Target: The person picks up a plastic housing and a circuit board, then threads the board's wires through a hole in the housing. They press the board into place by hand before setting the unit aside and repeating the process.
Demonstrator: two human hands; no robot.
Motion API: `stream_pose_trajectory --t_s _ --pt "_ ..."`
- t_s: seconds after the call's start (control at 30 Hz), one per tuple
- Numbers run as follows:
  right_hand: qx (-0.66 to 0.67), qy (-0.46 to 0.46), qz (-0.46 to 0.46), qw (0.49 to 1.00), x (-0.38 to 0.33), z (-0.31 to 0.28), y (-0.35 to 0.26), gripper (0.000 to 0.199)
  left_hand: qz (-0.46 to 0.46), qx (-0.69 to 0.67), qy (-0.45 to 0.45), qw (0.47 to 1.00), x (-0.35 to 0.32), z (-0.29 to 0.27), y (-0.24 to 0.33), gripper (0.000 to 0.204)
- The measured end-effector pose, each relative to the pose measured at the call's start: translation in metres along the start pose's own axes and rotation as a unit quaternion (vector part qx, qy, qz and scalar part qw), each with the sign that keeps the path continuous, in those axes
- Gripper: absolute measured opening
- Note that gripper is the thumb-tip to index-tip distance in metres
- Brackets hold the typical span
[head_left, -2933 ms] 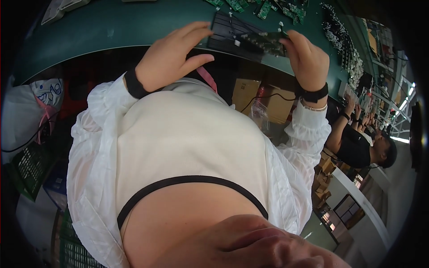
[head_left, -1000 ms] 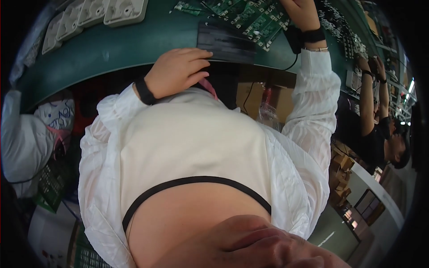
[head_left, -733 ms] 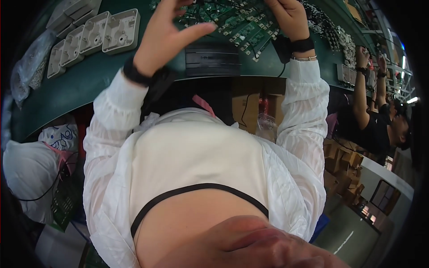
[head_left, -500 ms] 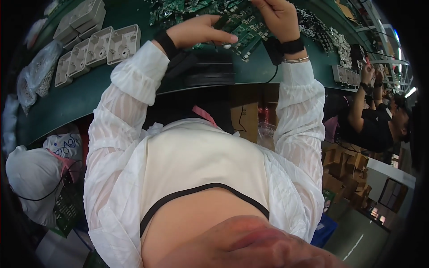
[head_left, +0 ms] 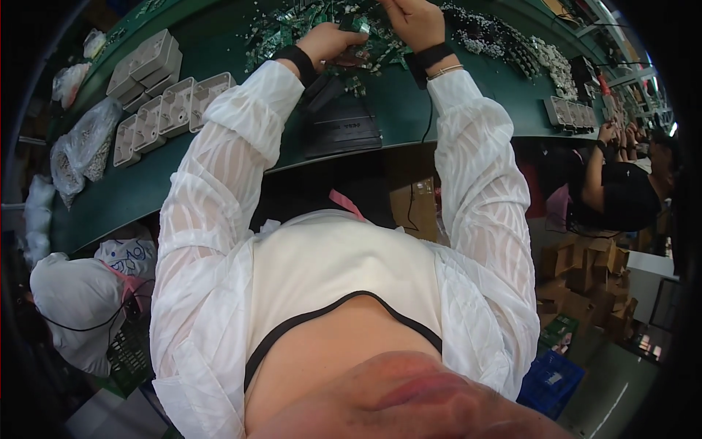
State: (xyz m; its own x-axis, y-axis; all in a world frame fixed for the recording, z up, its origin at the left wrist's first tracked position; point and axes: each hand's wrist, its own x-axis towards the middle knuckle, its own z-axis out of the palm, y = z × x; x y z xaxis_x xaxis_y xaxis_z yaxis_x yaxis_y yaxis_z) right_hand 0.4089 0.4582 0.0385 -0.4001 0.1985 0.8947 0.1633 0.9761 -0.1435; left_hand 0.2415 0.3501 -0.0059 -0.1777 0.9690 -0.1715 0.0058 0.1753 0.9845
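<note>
At the top of the head view, my left hand (head_left: 327, 45) is closed, thumb and fingers around a small green circuit board (head_left: 360, 26). Right of it, my right hand (head_left: 417, 23) is raised with its fingers pinched together. The fingertips meet the picture's upper edge, so what they grip cannot be made out. Beneath and beyond both hands lies a loose heap of small green circuit boards (head_left: 285, 35). A black flat case (head_left: 342, 132) rests on the green bench just below my left wrist.
Grey plastic housings (head_left: 146, 66) stand stacked at the left, beside a clear bag of small parts (head_left: 91, 143). Black and white wired parts (head_left: 504, 47) lie at the right, before another row of housings (head_left: 569, 115). A co-worker (head_left: 621, 190) sits farther right; cardboard boxes (head_left: 585, 267) lie below.
Both hands have shifted a little, the right one leftward and up. The broad board panel between them no longer shows as before. More of the black case is uncovered. The whole view has shifted slightly.
</note>
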Motion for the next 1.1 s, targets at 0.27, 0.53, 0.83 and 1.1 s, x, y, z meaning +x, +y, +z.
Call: stream_pose_trajectory --t_s 0.27,0.53,0.83,1.1 --pt "0.065 0.105 0.153 0.980 0.001 0.013 0.030 0.020 0.070 0.052 -0.080 0.993 0.016 -0.011 0.003 0.032" --pt "-0.169 0.069 0.211 0.960 -0.012 0.047 0.046 0.025 0.128 0.153 0.019 0.980 0.032 0.008 -0.003 0.054" --pt "-0.215 0.081 0.264 0.937 -0.028 0.073 0.062 0.025 0.194 0.456 0.147 0.856 0.049 0.004 0.003 0.071" --pt "-0.246 0.009 0.381 0.891 -0.074 0.099 0.156 0.018 0.288 0.555 0.167 0.762 0.010 -0.019 0.000 0.064"
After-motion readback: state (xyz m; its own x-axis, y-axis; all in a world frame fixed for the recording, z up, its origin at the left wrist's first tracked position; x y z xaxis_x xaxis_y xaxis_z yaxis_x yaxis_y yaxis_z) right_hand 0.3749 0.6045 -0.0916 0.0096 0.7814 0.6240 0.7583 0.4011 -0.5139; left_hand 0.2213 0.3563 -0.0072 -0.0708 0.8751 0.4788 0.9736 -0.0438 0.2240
